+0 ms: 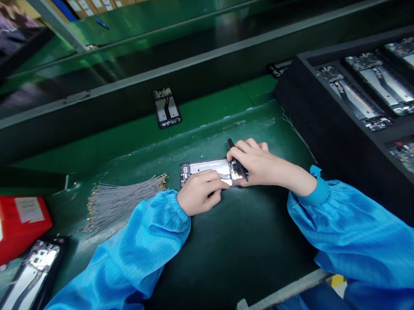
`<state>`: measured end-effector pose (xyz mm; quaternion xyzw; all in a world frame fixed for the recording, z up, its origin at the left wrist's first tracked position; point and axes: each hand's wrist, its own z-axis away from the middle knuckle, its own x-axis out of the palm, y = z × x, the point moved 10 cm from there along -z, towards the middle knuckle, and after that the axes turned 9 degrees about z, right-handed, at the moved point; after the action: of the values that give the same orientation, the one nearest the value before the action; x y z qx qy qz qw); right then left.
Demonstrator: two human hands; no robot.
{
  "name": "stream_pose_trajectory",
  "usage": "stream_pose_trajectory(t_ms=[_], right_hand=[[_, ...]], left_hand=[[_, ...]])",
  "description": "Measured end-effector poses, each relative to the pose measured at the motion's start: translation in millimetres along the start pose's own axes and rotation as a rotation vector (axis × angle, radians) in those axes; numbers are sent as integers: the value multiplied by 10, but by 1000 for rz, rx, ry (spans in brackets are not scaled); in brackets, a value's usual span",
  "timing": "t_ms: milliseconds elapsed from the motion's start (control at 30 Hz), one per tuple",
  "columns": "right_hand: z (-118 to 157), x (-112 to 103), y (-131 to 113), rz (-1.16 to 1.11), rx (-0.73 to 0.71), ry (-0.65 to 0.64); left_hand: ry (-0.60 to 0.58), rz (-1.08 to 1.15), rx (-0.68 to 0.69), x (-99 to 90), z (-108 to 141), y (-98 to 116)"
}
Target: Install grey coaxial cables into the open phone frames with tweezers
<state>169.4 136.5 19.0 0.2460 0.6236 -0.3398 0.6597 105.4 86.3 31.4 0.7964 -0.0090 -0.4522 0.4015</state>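
Observation:
An open phone chassis (207, 166) lies sideways on the green work surface, its silver inside and circuit parts facing up. Across its lower edge rests my left hand (202, 191), fingers bent and close together, with fingertips near the chassis's right part. My right hand (253, 162) is wrapped round a thin black tool (230, 144) at the chassis's right end. The tool slants over the circuit board. Left of the chassis lies a bundle of thin grey cables (123, 200) with gold-coloured ends.
Another phone chassis (167, 108) lies behind, by the ledge. A black tray (315, 109) of phone chassis stands at the right. At the left are a red bin (21, 227) and one more chassis (25, 284). Part of a person (7, 22) shows at the upper left.

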Motion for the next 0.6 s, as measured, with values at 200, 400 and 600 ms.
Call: stream_pose_trajectory(t_ms=[200, 400, 600], right_hand=[[-46, 21, 32, 11, 11, -47], [-74, 18, -19, 49, 12, -86], [-97, 5, -112, 70, -25, -84]], left_hand=[[2, -20, 22, 7, -10, 23], [-18, -78, 20, 29, -11, 18], [-26, -100, 37, 40, -6, 24]])
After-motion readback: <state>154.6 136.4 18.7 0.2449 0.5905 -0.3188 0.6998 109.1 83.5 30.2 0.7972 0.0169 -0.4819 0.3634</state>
